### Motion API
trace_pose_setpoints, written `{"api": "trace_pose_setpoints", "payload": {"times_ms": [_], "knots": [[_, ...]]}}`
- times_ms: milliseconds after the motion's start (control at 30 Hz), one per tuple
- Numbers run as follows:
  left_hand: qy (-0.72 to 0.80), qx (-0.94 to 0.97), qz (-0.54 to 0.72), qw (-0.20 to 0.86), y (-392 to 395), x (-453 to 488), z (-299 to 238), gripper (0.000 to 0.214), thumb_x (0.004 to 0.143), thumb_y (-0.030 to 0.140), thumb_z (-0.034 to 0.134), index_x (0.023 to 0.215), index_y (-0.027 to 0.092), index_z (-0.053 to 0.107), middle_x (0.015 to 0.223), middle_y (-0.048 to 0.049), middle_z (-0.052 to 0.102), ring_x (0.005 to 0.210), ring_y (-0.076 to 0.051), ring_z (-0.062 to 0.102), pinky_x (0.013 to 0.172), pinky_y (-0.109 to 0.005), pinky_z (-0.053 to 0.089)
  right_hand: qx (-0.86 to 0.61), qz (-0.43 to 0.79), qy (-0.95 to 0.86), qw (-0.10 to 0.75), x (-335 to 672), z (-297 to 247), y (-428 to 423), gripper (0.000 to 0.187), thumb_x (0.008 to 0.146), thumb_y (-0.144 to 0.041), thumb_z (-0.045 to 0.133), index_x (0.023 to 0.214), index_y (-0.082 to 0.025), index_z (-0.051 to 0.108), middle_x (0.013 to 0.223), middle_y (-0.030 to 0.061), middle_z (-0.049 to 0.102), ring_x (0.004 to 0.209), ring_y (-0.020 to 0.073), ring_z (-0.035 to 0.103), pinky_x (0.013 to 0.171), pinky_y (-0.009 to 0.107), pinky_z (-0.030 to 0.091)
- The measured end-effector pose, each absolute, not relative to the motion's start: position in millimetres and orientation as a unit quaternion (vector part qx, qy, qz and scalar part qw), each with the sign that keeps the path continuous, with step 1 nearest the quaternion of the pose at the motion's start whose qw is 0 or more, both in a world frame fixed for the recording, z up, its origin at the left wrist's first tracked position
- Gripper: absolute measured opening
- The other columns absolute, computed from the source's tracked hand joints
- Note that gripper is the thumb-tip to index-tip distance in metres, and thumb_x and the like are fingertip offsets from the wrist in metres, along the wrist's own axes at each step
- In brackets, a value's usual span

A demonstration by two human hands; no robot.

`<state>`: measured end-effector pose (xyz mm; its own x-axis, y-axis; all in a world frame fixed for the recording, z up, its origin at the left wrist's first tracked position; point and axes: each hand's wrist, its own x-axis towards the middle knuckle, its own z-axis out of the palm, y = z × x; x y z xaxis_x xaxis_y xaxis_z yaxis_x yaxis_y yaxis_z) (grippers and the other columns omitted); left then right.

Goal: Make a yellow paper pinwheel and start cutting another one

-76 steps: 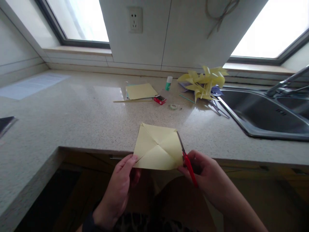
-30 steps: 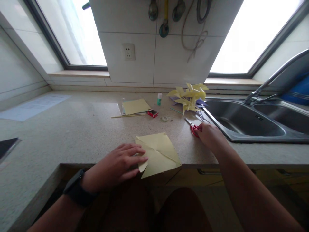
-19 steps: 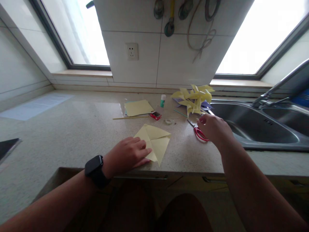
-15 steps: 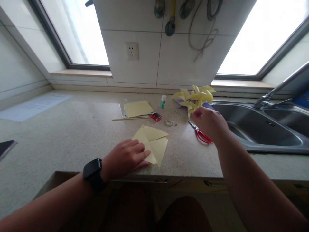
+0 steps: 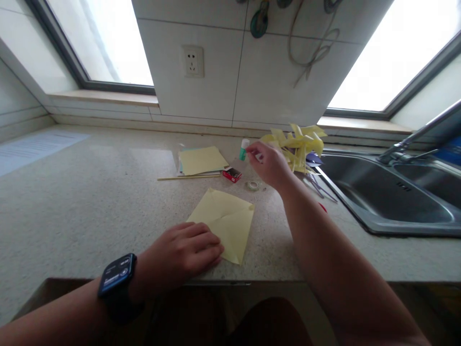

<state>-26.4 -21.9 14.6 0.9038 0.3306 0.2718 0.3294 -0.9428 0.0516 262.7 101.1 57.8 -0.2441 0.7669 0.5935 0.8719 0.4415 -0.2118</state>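
Note:
A creased square of yellow paper (image 5: 225,221) lies flat on the speckled counter (image 5: 90,202) close to its front edge. My left hand (image 5: 182,252), with a dark watch on the wrist, rests on the paper's near left corner with its fingers lying flat. My right hand (image 5: 268,163) reaches out over the counter, its fingertips slightly apart and just short of a small green-and-white glue stick (image 5: 244,149). It holds nothing. The red scissors (image 5: 321,207) lie behind my right forearm, with only a sliver showing.
Near the glue stick lie a roll of clear tape (image 5: 253,185), a small red box (image 5: 231,174), a stack of paper sheets (image 5: 201,160) and a thin wooden stick (image 5: 189,178). Yellow paper pinwheels (image 5: 300,144) are heaped beside the steel sink (image 5: 392,192). A printed sheet (image 5: 29,146) lies far left.
My right hand set the scissors down near the sink, then swept left past the pinwheels to the glue stick. My left hand laid the paper flat and stayed on it.

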Motion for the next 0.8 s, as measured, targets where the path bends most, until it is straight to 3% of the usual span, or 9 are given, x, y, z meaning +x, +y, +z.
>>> {"api": "trace_pose_setpoints", "payload": {"times_ms": [100,200,400,633,800], "knots": [[0.161,0.975,0.151,0.006,-20,-25,10,0.019,0.102,0.018,0.051,0.114,0.019,0.066,0.111,-0.0057,0.075,0.096,-0.023,0.068,0.08,-0.037,0.055,-0.493,-0.062,-0.821,0.281,264,41,103,0.021,0.097,-0.022,0.055,0.11,-0.017,0.07,0.112,0.0099,0.073,0.107,0.0231,0.063,0.097,0.034,0.044],[0.157,0.965,0.209,-0.002,-19,-23,3,0.013,0.1,0.021,0.057,0.107,0.019,0.068,0.108,-0.0031,0.076,0.091,-0.022,0.07,0.076,-0.036,0.057,-0.478,-0.044,-0.842,0.245,262,32,106,0.019,0.098,-0.021,0.055,0.106,-0.017,0.072,0.11,0.0109,0.074,0.106,0.0235,0.063,0.096,0.033,0.043],[0.164,0.96,0.229,-0.002,-19,-21,5,0.016,0.099,0.03,0.061,0.102,0.018,0.071,0.104,-0.0033,0.077,0.087,-0.023,0.071,0.072,-0.039,0.06,-0.484,-0.014,-0.849,0.211,253,21,110,0.022,0.098,-0.021,0.055,0.082,-0.016,0.07,0.083,0.0084,0.071,0.078,0.0193,0.059,0.074,0.03,0.039],[0.167,0.961,0.221,0.005,-18,-20,5,0.016,0.099,0.029,0.06,0.103,0.018,0.07,0.104,-0.0027,0.076,0.087,-0.023,0.07,0.072,-0.039,0.06,-0.521,0.012,-0.827,0.211,252,24,103,0.027,0.094,-0.025,0.058,0.071,-0.015,0.067,0.068,0.0039,0.064,0.062,0.0142,0.048,0.06,0.029,0.029],[0.168,0.96,0.225,0.009,-18,-19,3,0.013,0.098,0.026,0.061,0.102,0.018,0.07,0.102,-0.0028,0.076,0.086,-0.022,0.069,0.072,-0.038,0.06,-0.532,0.044,-0.818,0.213,253,30,95,0.016,0.095,-0.022,0.058,0.09,-0.016,0.072,0.076,0.0035,0.071,0.064,0.0134,0.056,0.06,0.025,0.034]]}}
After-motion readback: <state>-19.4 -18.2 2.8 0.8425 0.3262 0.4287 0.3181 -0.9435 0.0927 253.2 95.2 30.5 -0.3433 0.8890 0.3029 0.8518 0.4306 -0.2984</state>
